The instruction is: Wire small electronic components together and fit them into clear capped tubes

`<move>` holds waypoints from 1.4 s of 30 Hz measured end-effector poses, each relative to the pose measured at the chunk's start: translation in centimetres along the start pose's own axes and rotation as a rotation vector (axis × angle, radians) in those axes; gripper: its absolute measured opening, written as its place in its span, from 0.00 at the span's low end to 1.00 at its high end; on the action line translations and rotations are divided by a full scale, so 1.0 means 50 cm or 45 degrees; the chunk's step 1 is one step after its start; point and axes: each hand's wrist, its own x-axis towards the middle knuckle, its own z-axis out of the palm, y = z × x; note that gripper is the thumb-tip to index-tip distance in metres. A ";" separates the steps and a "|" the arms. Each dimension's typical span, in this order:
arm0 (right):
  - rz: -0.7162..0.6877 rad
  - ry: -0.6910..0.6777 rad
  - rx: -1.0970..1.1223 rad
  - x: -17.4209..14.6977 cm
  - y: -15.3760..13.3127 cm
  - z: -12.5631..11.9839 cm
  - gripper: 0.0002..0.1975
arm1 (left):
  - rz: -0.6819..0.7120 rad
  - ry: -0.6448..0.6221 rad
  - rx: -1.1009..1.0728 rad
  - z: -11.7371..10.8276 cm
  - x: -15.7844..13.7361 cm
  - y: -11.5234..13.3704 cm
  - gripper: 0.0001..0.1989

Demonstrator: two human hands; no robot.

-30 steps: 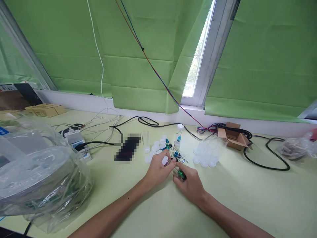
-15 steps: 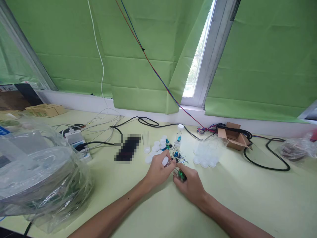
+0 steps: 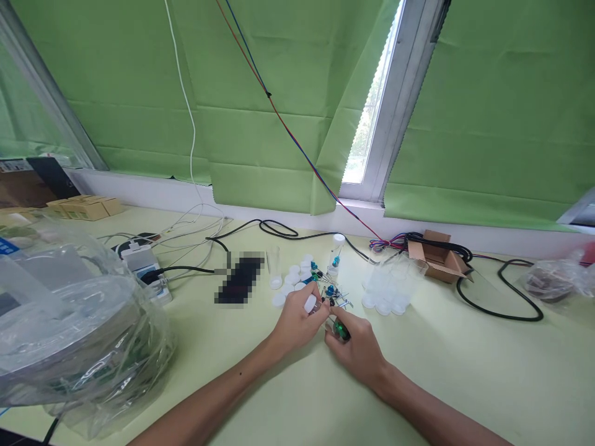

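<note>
My left hand [image 3: 298, 314] pinches a clear plastic tube [image 3: 318, 306] near its white end. The fingers of my right hand [image 3: 357, 339] are closed around the other end, where a green and black piece [image 3: 343, 329] shows. Whether that piece is fully inside the tube I cannot tell. Just beyond my fingertips lies a pile of small blue, green and black pieces with thin metal shafts [image 3: 331, 290]. Several white caps [image 3: 292, 279] are spread left of the pile. A capped clear tube [image 3: 338, 251] stands behind it with a blue-topped piece inside.
Several clear tubes [image 3: 388, 288] stand grouped at the right, near an open cardboard box [image 3: 439, 260]. One more tube [image 3: 275, 272] stands left of the caps. A black cable [image 3: 499, 314] loops at far right; a bagged spool [image 3: 88, 334] fills the left. A pixelated dark object [image 3: 239, 279] lies mid-left.
</note>
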 end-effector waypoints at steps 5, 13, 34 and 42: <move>0.000 0.005 0.004 0.000 0.001 0.000 0.13 | -0.003 0.010 0.001 0.002 0.001 -0.001 0.09; 0.028 -0.002 0.054 0.005 -0.001 0.000 0.12 | -0.064 -0.024 0.038 0.002 0.007 -0.001 0.10; 0.065 -0.081 0.059 0.005 -0.006 0.000 0.13 | -0.050 -0.059 -0.002 -0.014 0.015 0.003 0.09; 0.066 -0.142 0.049 0.006 -0.001 -0.002 0.14 | -0.046 -0.086 0.058 -0.021 0.015 0.008 0.09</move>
